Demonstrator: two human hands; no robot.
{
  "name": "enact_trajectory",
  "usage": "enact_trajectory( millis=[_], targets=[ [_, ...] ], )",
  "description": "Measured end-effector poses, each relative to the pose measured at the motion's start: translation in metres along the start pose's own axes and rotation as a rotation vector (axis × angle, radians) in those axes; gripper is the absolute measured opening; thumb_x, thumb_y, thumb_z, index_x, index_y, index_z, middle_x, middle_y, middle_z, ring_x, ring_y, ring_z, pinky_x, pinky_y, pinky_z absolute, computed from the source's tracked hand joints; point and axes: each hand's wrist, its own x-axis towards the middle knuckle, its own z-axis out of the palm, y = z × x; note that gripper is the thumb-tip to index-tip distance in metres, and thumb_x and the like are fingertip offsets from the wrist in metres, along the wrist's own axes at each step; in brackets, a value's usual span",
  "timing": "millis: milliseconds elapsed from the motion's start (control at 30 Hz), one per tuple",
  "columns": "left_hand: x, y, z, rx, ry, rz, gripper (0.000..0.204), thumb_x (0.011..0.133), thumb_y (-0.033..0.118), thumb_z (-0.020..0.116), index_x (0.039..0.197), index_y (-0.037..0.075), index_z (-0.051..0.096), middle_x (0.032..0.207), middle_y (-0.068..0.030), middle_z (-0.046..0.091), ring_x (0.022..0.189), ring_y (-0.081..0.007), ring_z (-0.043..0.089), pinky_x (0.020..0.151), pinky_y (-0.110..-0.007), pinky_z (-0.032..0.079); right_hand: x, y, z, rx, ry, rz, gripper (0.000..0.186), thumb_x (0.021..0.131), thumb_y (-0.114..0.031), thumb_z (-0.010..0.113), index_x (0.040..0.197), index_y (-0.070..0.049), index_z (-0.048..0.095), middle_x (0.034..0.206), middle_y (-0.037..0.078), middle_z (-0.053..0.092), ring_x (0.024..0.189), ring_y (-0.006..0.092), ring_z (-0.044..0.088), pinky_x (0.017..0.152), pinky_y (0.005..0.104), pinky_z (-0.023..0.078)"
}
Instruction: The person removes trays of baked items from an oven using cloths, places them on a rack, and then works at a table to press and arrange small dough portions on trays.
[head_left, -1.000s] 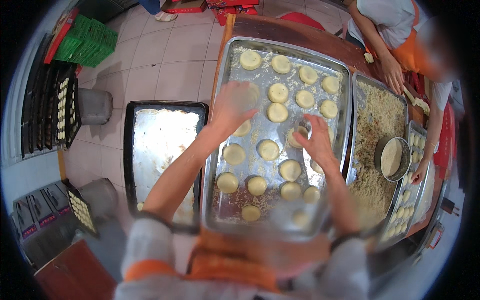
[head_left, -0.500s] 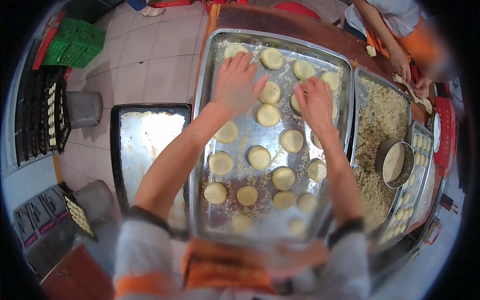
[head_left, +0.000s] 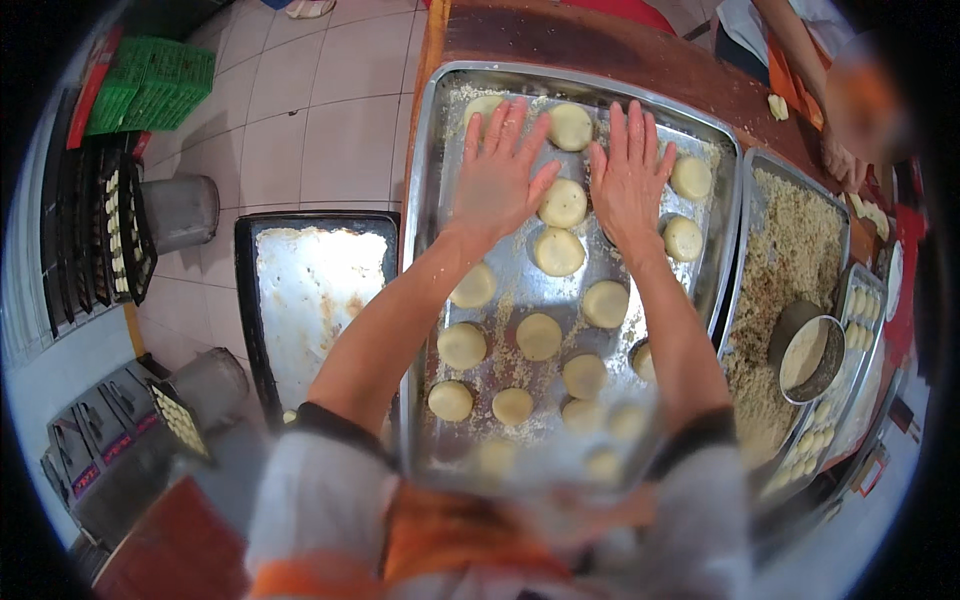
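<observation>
In the head view a large steel tray [head_left: 430, 140] holds several pale, flat dough rounds [head_left: 563, 251], with crumbs scattered between them. My left hand [head_left: 500, 175] lies palm down over the upper left of this tray, fingers spread and partly covering a round. Beside it, my right hand [head_left: 628, 180] is also palm down, fingers stretched out among the upper rounds. Whether either palm presses on dough underneath is hidden. The nearest rounds at the bottom of the tray are blurred.
A dark-rimmed pan [head_left: 250, 300] lies left, racks [head_left: 100, 235] and green crates [head_left: 150, 80] beyond. To the right are a crumb-filled tray [head_left: 770, 230] with a metal ring [head_left: 805, 355], and a narrower tray of small dough pieces [head_left: 855, 330]. A co-worker's hand [head_left: 840, 160] is at upper right.
Both my hands have moved forward toward the tray's far end. The fingers of my right hand, curled earlier, are now straightened. The co-worker's arm has shifted.
</observation>
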Motion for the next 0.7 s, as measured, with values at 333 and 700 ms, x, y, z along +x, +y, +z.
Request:
enact_trajectory(
  millis=[333,700],
  targets=[
    [-0.048,-0.007,-0.044,-0.103,-0.36,-0.144,0.066,0.064,0.029,0.071,0.118,0.001,0.046,0.108,-0.0219,0.05,0.103,-0.0353,0.047,0.09,-0.044,0.039,0.0,0.006,0.003,-0.003,-0.068,0.075,0.055,0.091,-0.035,0.041,0.136,-0.008,0.027,0.142,0.007,0.027,0.132,0.0241,0.023,0.105,0.0526,0.011],
    [0.031,-0.059,-0.003,-0.077,-0.111,-0.175,0.066,0.061,0.031,0.075,0.112,-0.002,0.049,0.11,-0.0225,0.05,0.104,-0.0364,0.048,0.09,-0.043,0.039,0.002,0.009,0.007,0.029,-0.094,0.063,0.053,0.09,-0.034,0.043,0.134,-0.006,0.031,0.138,0.008,0.034,0.129,0.0237,0.028,0.105,0.0479,0.015]
  ],
)
